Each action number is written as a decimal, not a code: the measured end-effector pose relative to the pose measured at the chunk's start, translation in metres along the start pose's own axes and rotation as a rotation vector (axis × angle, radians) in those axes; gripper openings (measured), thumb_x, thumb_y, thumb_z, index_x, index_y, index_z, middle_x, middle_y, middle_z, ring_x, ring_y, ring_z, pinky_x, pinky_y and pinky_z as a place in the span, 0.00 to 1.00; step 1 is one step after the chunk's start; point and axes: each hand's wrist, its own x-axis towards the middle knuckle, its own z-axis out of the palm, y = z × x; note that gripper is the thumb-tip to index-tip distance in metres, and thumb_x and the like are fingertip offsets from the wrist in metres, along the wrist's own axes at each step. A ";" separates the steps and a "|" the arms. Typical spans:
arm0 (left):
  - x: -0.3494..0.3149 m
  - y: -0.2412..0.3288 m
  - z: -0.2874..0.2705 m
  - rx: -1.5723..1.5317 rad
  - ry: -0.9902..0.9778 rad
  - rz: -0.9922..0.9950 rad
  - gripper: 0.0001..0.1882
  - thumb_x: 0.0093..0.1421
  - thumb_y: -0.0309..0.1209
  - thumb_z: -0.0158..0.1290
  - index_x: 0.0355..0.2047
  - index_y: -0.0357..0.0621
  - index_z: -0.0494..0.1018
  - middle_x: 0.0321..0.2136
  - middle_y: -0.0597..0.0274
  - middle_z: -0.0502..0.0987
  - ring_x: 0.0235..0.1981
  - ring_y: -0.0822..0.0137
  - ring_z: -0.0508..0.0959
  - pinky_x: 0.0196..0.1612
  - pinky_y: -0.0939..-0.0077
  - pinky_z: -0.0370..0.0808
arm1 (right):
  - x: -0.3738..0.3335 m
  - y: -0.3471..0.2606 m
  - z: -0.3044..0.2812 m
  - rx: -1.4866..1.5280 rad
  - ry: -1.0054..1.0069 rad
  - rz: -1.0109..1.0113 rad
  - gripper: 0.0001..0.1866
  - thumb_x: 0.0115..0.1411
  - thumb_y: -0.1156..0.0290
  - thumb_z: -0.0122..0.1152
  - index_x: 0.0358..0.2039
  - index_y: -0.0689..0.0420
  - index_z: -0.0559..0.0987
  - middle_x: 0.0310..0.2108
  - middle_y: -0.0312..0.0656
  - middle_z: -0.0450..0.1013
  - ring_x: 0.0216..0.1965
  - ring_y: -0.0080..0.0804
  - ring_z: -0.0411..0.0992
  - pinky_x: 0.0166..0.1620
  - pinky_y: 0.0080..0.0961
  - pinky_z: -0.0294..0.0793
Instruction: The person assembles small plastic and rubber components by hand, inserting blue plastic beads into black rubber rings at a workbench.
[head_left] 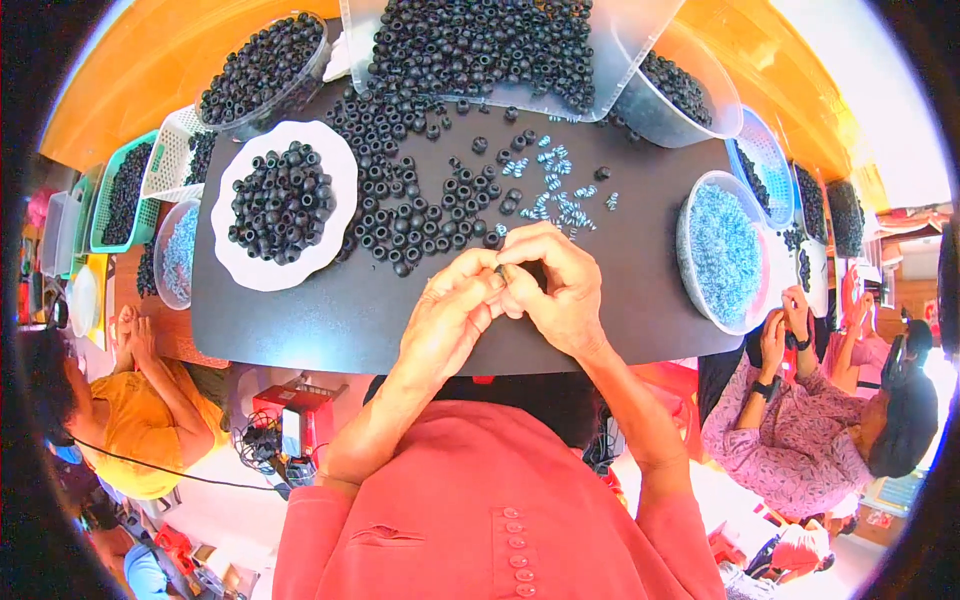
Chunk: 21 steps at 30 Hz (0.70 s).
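Observation:
Over the near part of the dark table, my two hands meet at the fingertips. My left hand [452,312] and my right hand [560,290] both pinch a small dark piece [500,271], mostly covered by the fingers; its exact kind is hard to make out. Just beyond them lie loose black round parts with a hole [440,215], shaped like large beads. Small pale blue coil springs [555,190] are scattered to the right of these. On the left, a white scalloped plate [225,240] carries a heap of the same black parts.
At the far edge, a clear bin [625,75] lies tipped toward me, spilling black parts. Round tubs of black parts [262,75] flank it. A tub of blue springs [722,250] stands at the table's right. Co-workers sit at left [150,420] and right [800,430].

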 end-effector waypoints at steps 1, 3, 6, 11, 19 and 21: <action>0.000 0.001 0.000 -0.020 -0.003 -0.014 0.10 0.66 0.27 0.43 0.44 0.36 0.68 0.32 0.61 0.74 0.34 0.69 0.74 0.43 0.74 0.73 | -0.001 -0.001 0.001 0.039 0.043 0.061 0.09 0.52 0.87 0.57 0.34 0.63 0.76 0.35 0.42 0.71 0.33 0.23 0.71 0.35 0.19 0.72; 0.000 0.001 0.001 -0.046 -0.004 -0.023 0.09 0.66 0.27 0.43 0.44 0.36 0.68 0.32 0.61 0.74 0.34 0.69 0.75 0.43 0.74 0.73 | -0.001 -0.001 0.003 0.075 0.080 0.123 0.08 0.51 0.84 0.60 0.33 0.60 0.76 0.34 0.40 0.72 0.33 0.25 0.72 0.38 0.21 0.72; 0.000 0.001 0.001 -0.066 0.032 -0.014 0.09 0.66 0.27 0.43 0.42 0.37 0.69 0.31 0.61 0.74 0.33 0.69 0.75 0.43 0.74 0.72 | 0.000 0.003 0.003 -0.028 0.071 -0.017 0.09 0.51 0.85 0.60 0.33 0.60 0.76 0.34 0.40 0.73 0.34 0.26 0.72 0.38 0.23 0.72; -0.004 0.005 0.000 0.020 0.060 0.020 0.07 0.66 0.26 0.43 0.40 0.38 0.69 0.32 0.60 0.75 0.33 0.71 0.75 0.42 0.78 0.70 | 0.005 0.002 0.006 0.029 0.036 0.028 0.08 0.51 0.85 0.60 0.32 0.61 0.76 0.34 0.41 0.73 0.33 0.26 0.73 0.36 0.23 0.73; -0.017 0.000 -0.011 0.078 0.057 0.054 0.09 0.66 0.27 0.43 0.44 0.40 0.68 0.27 0.58 0.76 0.37 0.69 0.76 0.38 0.79 0.68 | 0.102 0.007 0.011 -0.516 -0.083 -0.083 0.06 0.52 0.78 0.60 0.33 0.61 0.77 0.29 0.42 0.75 0.25 0.29 0.72 0.32 0.23 0.72; -0.018 0.002 -0.009 0.109 0.068 0.023 0.10 0.65 0.26 0.42 0.45 0.39 0.68 0.26 0.58 0.76 0.36 0.66 0.77 0.43 0.74 0.71 | 0.119 0.021 0.009 -0.740 -0.210 -0.146 0.07 0.51 0.75 0.62 0.32 0.60 0.78 0.28 0.44 0.75 0.24 0.35 0.72 0.31 0.28 0.72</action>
